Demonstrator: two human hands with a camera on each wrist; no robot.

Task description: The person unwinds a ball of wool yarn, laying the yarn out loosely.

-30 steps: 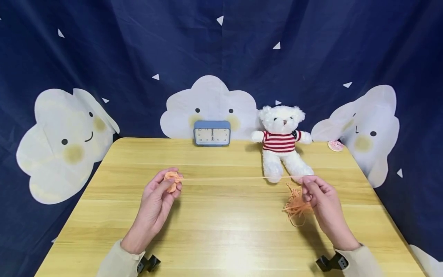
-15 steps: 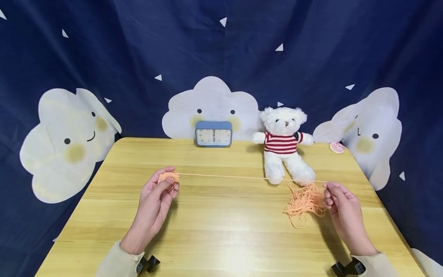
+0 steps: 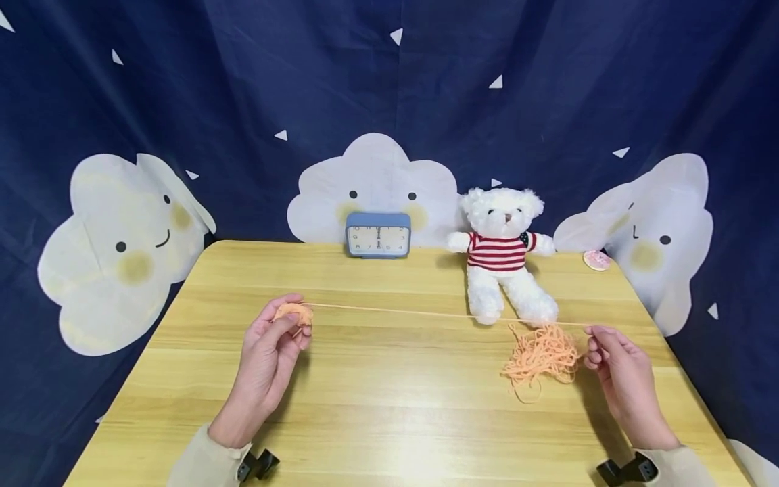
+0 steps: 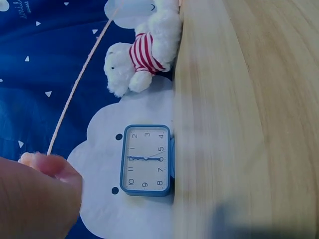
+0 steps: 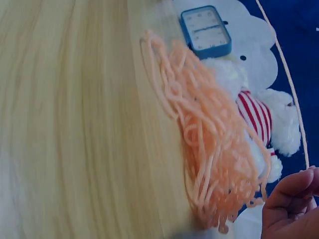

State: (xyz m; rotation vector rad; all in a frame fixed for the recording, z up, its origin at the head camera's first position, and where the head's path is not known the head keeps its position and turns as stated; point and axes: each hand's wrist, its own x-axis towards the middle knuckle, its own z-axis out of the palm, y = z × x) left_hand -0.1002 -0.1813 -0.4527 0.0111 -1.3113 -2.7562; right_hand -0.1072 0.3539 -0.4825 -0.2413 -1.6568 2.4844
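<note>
Between thumb and fingers, my left hand holds a small wound bundle of orange yarn above the left part of the table. A taut strand of yarn runs from that bundle across to my right hand, whose thumb and forefinger pinch it. Just left of the right hand, a loose tangled heap of orange yarn lies on the table. The right wrist view shows the heap large, with its loops spread out. In the left wrist view the bundle is hidden behind the hand.
A white teddy bear in a striped shirt sits at the back right, behind the heap. Near the back edge of the wooden table stands a blue clock. A pink round disc lies at the back right corner.
My right hand has moved right and slightly toward me, lengthening the strand between the hands and uncovering the yarn heap. The left hand has shifted slightly left, and its bundle has turned.
</note>
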